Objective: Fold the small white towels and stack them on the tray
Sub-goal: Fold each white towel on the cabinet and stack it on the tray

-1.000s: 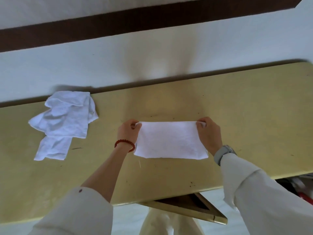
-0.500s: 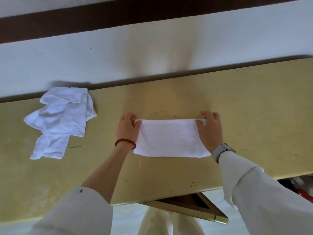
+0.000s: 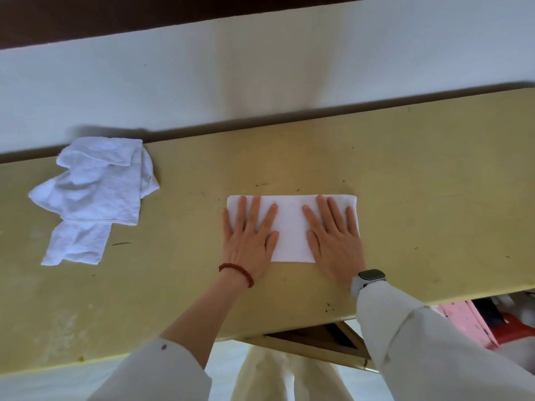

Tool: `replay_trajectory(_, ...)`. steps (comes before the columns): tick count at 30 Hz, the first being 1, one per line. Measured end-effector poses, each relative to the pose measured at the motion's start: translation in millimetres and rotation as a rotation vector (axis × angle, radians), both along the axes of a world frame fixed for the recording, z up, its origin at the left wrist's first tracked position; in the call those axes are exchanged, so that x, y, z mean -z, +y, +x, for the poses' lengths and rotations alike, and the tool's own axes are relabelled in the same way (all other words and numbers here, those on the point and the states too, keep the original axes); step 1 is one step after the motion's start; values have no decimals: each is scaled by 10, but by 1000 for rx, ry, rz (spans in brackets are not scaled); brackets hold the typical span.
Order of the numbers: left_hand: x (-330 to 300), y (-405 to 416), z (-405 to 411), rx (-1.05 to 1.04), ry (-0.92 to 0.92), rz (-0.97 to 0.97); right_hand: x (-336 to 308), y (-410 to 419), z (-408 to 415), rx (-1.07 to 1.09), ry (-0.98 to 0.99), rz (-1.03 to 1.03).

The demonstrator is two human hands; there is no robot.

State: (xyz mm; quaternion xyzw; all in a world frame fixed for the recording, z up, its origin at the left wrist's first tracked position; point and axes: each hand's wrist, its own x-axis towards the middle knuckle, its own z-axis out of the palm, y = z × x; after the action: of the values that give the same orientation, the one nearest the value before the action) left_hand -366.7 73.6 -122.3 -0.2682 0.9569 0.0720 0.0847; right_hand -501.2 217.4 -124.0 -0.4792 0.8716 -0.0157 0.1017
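Note:
A small white towel point(image 3: 291, 227), folded into a flat rectangle, lies in the middle of the yellow table point(image 3: 419, 183). My left hand point(image 3: 249, 235) presses flat on its left half with straight, spread fingers. My right hand point(image 3: 333, 235) presses flat on its right half the same way. A loose heap of unfolded white towels point(image 3: 92, 195) lies at the table's far left. No tray is in view.
The table's far edge runs along a white wall point(image 3: 260, 68). Below the near edge a wooden frame point(image 3: 312, 342) sticks out, and pink and red objects point(image 3: 474, 319) sit at the lower right.
Both hands let go of the towel's far corners and moved onto its top, now lying flat with fingers spread. The towel lies flatter on the table.

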Motion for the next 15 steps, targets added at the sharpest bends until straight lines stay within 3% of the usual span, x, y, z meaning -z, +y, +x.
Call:
replay_trajectory(6, -91, -3, -3, -33, -121, 90, -39, 127, -102, 143, -18, 45)
replay_trajectory(10, -286, -15, -105, -40, -187, 48, -159, 201, -174, 151, -121, -89)
replay_trajectory(13, -413, -54, -341, 11, -134, 52, -345, 225, -182, 405, -151, -229)
replay_trajectory(15, -424, -78, -508, 73, -107, 76, -428, 212, -171, 578, -230, -145)
